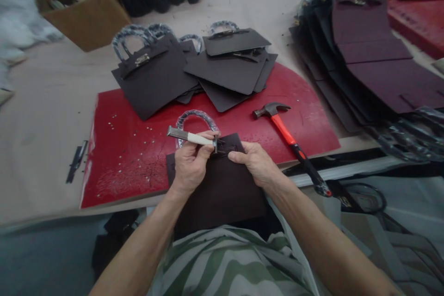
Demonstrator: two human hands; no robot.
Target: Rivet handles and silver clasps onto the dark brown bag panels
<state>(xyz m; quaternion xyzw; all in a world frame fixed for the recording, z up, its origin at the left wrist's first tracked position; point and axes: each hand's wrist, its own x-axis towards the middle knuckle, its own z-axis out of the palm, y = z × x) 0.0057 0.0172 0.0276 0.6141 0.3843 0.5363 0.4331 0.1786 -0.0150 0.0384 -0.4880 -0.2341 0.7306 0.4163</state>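
Note:
A dark brown bag panel (pixel 218 194) with a plastic-wrapped handle (pixel 194 113) lies over the front edge of the red board, close to my body. In my left hand (pixel 190 164) is a metal punch with a white-wrapped grip (pixel 199 139), pinched between thumb and fingers. It lies sideways, its metal end over the slotted strap area of the panel. My right hand (pixel 255 162) grips the panel's upper right edge, thumb on top, fingers hidden beneath. To the right, a claw hammer (pixel 284 129) with a red and black handle rests on the board.
Several dark panels with wrapped handles (pixel 156 78) lie stacked at the back of the red board (pixel 121 162). A cardboard box (pixel 86 18) stands at the back left. Purple and black bag pieces (pixel 374 51) are piled on the right. Dark strips (pixel 76 162) lie left of the board.

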